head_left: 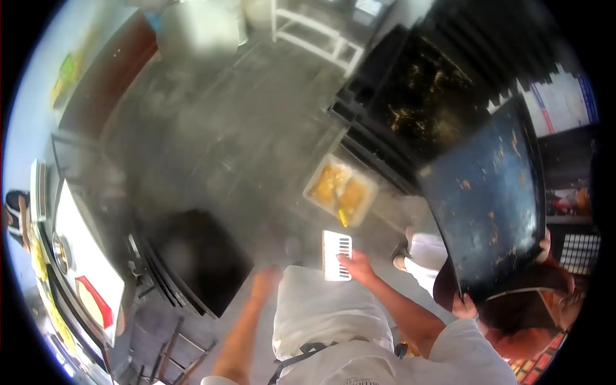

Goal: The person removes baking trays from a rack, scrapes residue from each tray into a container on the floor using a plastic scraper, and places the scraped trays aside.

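Note:
My right hand (pixel 356 264) is closed around the edge of a white rectangular piece with a row of dark slots (pixel 330 250); its exact kind I cannot make out. My left hand (pixel 266 280) hangs low in front of my white apron (pixel 321 311), smeared by motion, so its fingers do not show clearly. Just beyond the slotted piece stands a pale plastic tub (pixel 312 201) with orange-yellow contents in two heaps. A tool with a yellow handle (pixel 342 218) rests in the tub, its handle toward me.
On the right, another person's hands (pixel 465 307) hold a large dark baking tray (pixel 491 199) tilted up. Behind it are stacked black trays (pixel 430 96). More dark trays (pixel 205 263) stand at left, near a white table (pixel 90 237). A white rack (pixel 314 29) is at the back.

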A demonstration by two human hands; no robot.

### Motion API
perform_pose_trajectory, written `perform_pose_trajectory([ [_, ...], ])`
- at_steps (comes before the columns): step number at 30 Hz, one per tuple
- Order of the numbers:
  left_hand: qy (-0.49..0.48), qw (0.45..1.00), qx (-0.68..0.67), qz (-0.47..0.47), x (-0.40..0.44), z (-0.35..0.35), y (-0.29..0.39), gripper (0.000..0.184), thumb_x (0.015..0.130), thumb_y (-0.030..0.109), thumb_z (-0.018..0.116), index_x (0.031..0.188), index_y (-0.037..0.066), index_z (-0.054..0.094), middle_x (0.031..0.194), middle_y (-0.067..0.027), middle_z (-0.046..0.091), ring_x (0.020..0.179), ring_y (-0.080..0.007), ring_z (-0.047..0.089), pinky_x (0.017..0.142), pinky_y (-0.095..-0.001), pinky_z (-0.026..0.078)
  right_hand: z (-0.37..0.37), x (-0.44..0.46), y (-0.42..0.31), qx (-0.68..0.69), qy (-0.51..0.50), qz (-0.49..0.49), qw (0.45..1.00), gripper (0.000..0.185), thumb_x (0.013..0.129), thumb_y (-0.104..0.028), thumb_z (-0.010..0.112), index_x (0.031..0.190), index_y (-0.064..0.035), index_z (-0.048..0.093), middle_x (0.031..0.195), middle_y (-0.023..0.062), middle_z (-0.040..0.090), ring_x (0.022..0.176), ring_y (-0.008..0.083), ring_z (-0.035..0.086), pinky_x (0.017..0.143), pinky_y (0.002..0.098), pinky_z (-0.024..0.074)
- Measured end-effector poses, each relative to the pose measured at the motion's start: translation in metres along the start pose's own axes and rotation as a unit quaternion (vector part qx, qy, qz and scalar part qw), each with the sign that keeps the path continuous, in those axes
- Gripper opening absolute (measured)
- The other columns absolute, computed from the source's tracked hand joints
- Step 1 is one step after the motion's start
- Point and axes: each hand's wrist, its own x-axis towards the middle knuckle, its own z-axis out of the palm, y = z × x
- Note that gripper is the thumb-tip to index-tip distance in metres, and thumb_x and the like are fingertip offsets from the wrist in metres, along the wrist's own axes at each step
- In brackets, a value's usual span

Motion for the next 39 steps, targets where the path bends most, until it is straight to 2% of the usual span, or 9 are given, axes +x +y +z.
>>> perform_pose_trajectory([
  [2, -0.069, 0.977, -0.2, -0.04, 0.03, 0.005, 0.03, 0.046, 0.091, 0.024, 0.067, 0.127, -0.003, 0.059, 0.114, -0.0139, 0.071, 0.1, -0.0242, 0.07, 0.085, -0.0368, 0.055, 0.0, -0.011, -0.002, 0.038, 0.017, 0.005, 0.999, 0.026, 0.094, -0.022, 0.068, 0.109, -0.0004, 0.069, 0.093, 0.0048, 0.072, 0.083, 0.012, 0.067, 0.076, 0.0312, 0.0547],
  [5, -0.099, 0.894, -0.429, -0.089, 0.027, -0.032, 0.159, 0.052, 0.095, 0.026, 0.064, 0.135, -0.004, 0.051, 0.121, -0.0145, 0.065, 0.103, -0.0234, 0.067, 0.088, -0.0375, 0.055, -0.012, -0.033, -0.004, 0.105, 0.041, 0.016, 0.993, 0.025, 0.093, -0.022, 0.067, 0.107, -0.0008, 0.069, 0.093, 0.0037, 0.071, 0.083, 0.0119, 0.066, 0.075, 0.0315, 0.0546],
  [8, -0.107, 0.905, -0.404, -0.086, 0.019, -0.037, 0.205, 0.053, 0.095, 0.026, 0.065, 0.135, -0.004, 0.05, 0.119, -0.0133, 0.064, 0.103, -0.0228, 0.066, 0.089, -0.0366, 0.054, -0.016, -0.044, 0.015, 0.139, 0.068, 0.009, 0.988, 0.024, 0.093, -0.022, 0.067, 0.106, -0.0022, 0.069, 0.092, 0.0017, 0.069, 0.083, 0.0117, 0.065, 0.073, 0.0324, 0.0546],
  [13, -0.088, 0.944, -0.302, -0.101, -0.004, 0.007, 0.151, 0.05, 0.093, 0.024, 0.067, 0.131, -0.004, 0.053, 0.113, -0.0116, 0.066, 0.095, -0.0197, 0.067, 0.081, -0.0338, 0.055, -0.019, -0.057, 0.014, 0.17, 0.09, 0.036, 0.981, 0.021, 0.093, -0.02, 0.067, 0.105, -0.0019, 0.068, 0.092, 0.0019, 0.069, 0.084, 0.0113, 0.065, 0.074, 0.0315, 0.0543],
  [24, -0.058, 0.958, -0.243, -0.142, -0.083, -0.001, 0.113, 0.036, 0.091, 0.015, 0.064, 0.121, -0.004, 0.059, 0.107, -0.0097, 0.067, 0.089, -0.0183, 0.067, 0.073, -0.0305, 0.055, -0.025, -0.066, 0.053, 0.263, 0.095, -0.008, 0.96, 0.017, 0.092, -0.018, 0.069, 0.1, -0.003, 0.069, 0.089, 0.0022, 0.069, 0.078, 0.0121, 0.065, 0.07, 0.0311, 0.0545],
  [25, -0.026, 0.959, -0.255, -0.123, -0.089, 0.0, 0.125, 0.03, 0.087, 0.021, 0.063, 0.104, -0.004, 0.066, 0.092, -0.0118, 0.07, 0.081, -0.0184, 0.068, 0.067, -0.0312, 0.055, -0.025, -0.064, 0.063, 0.247, 0.111, -0.018, 0.962, 0.016, 0.092, -0.017, 0.07, 0.1, -0.0031, 0.069, 0.088, 0.0024, 0.069, 0.078, 0.0122, 0.065, 0.07, 0.0311, 0.0546],
  [32, -0.08, 0.975, -0.198, -0.06, -0.088, -0.046, 0.122, 0.043, 0.087, 0.024, 0.065, 0.117, -0.007, 0.065, 0.097, -0.0142, 0.071, 0.083, -0.0194, 0.068, 0.07, -0.0312, 0.055, -0.015, -0.095, 0.094, 0.307, 0.197, -0.037, 0.93, 0.016, 0.09, -0.012, 0.069, 0.102, -0.0002, 0.069, 0.09, 0.0064, 0.071, 0.077, 0.016, 0.068, 0.068, 0.0335, 0.0578],
  [33, -0.103, 0.976, -0.186, -0.051, -0.084, -0.053, 0.11, 0.044, 0.091, 0.019, 0.065, 0.127, -0.006, 0.057, 0.109, -0.0124, 0.066, 0.093, -0.0197, 0.067, 0.078, -0.0335, 0.056, -0.01, -0.103, 0.092, 0.304, 0.2, -0.036, 0.931, 0.017, 0.09, -0.011, 0.069, 0.103, 0.0001, 0.069, 0.091, 0.0069, 0.071, 0.077, 0.0165, 0.068, 0.068, 0.0338, 0.0582],
  [39, -0.081, 0.969, -0.209, -0.1, -0.091, -0.1, 0.083, 0.044, 0.091, 0.019, 0.064, 0.127, -0.005, 0.057, 0.111, -0.0136, 0.067, 0.098, -0.0253, 0.068, 0.083, -0.0373, 0.057, 0.016, -0.137, 0.062, 0.258, 0.223, -0.042, 0.939, 0.018, 0.092, -0.015, 0.069, 0.103, -0.0014, 0.068, 0.093, 0.006, 0.071, 0.081, 0.0151, 0.068, 0.072, 0.0325, 0.0559],
])
